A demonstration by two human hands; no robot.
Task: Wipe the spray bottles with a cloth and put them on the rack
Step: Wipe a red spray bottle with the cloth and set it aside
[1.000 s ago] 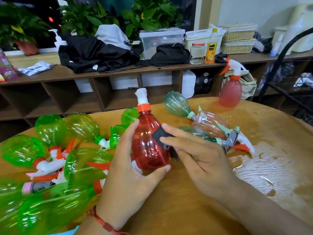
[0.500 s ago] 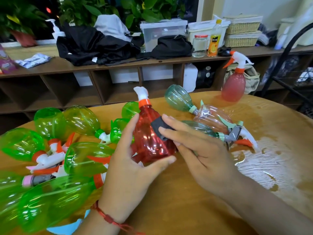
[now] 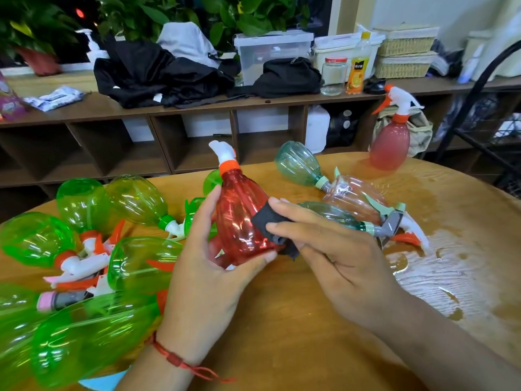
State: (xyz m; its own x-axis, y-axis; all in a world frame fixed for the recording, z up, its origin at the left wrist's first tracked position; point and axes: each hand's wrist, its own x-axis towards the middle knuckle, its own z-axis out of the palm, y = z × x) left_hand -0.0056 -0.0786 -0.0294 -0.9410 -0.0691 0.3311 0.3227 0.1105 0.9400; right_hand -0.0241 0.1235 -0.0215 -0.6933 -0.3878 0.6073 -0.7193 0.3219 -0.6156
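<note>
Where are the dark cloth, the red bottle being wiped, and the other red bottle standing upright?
dark cloth (image 3: 266,221): head view, the fold against the bottle.
wiped red bottle (image 3: 239,218): head view, its ribbed body.
upright red bottle (image 3: 390,145): head view, its lower body.
</note>
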